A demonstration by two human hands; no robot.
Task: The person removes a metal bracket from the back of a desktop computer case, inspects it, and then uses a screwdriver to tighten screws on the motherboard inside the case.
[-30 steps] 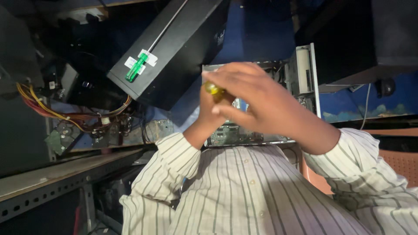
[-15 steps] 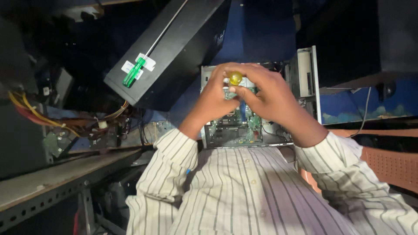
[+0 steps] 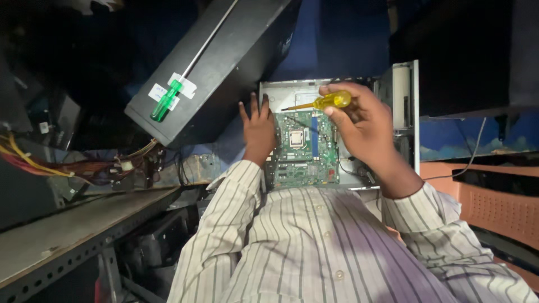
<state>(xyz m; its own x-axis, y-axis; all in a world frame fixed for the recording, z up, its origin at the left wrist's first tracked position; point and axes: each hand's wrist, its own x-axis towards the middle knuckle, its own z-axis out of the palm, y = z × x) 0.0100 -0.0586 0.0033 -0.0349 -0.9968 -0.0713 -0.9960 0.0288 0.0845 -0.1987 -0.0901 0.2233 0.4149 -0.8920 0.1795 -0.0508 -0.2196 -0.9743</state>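
Having drawn apart over the open computer case (image 3: 404, 112), the right hand (image 3: 365, 120) grips a yellow-handled screwdriver (image 3: 325, 102) above the green motherboard (image 3: 303, 148), whose left edge the left hand (image 3: 259, 132) presses, fingers spread.

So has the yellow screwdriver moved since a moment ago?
Yes. The yellow screwdriver, in the right hand, has gone right, from the open computer case's left side toward its upper right.
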